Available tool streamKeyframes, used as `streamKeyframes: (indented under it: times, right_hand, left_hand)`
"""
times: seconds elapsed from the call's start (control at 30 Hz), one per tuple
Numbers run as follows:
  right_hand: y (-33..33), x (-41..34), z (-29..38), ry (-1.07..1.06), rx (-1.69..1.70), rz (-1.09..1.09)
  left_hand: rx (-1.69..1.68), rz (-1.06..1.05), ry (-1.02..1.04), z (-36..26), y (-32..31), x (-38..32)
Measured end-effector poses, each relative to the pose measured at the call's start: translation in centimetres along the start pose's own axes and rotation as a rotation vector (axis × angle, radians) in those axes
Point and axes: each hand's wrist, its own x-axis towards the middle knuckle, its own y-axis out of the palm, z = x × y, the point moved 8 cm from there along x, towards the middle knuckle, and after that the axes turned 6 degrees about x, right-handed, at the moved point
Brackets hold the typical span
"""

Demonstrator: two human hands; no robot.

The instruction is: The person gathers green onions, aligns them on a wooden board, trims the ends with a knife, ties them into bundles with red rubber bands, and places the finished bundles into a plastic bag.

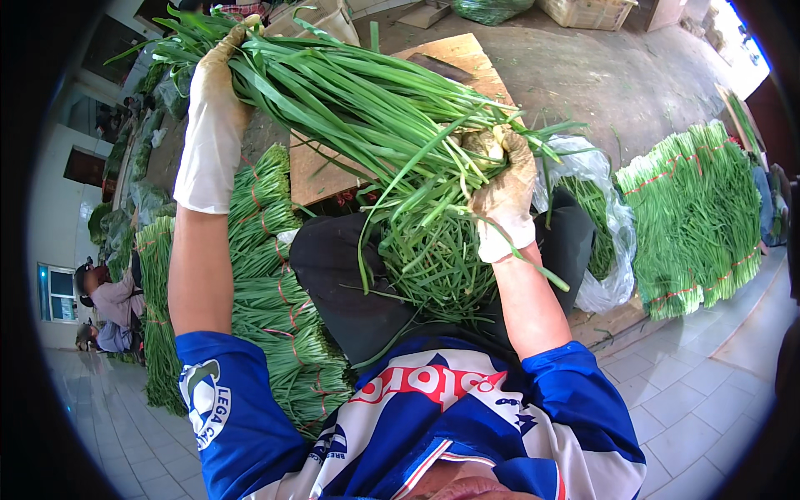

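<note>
A large loose bunch of long flat green leaves, likely garlic chives (350, 81), stretches between my two hands above my lap. My left hand (219, 87), in a soiled white glove, grips the leafy end at the upper left. At the pale stem end, my right hand (509, 181) is closed around the stalks, its glove stained brown. Below the bunch, a heap of loose leaf trimmings (437, 269) fills my lap between my dark trouser legs. Part of a wooden board (465, 50) shows behind the bunch, with a dark flat piece on it.
Bundles of chives tied with red bands are stacked at my left (275, 300) and right (694, 219). A clear plastic bag (615, 250) holding greens sits by my right knee. Plastic crates (587, 12) stand farther off. Other people (115, 300) sit at the far left.
</note>
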Motion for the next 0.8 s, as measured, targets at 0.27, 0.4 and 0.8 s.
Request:
streamKeyframes:
  times: [0.27,0.4,0.8]
  right_hand:
    - [-5.2,-1.5,3.8,0.035,-0.404,-0.115]
    - [-4.1,-0.3,-1.6,0.183,-0.874,-0.049]
    - [-11.0,3.7,-7.0,0.169,-1.243,-0.112]
  left_hand:
    - [-0.074,-0.251,0.105,-4.6,-3.6,0.0]
    - [-0.121,-0.101,0.246,-5.2,-0.7,-2.0]
    - [0.009,-0.099,0.322,-6.5,1.0,-5.7]
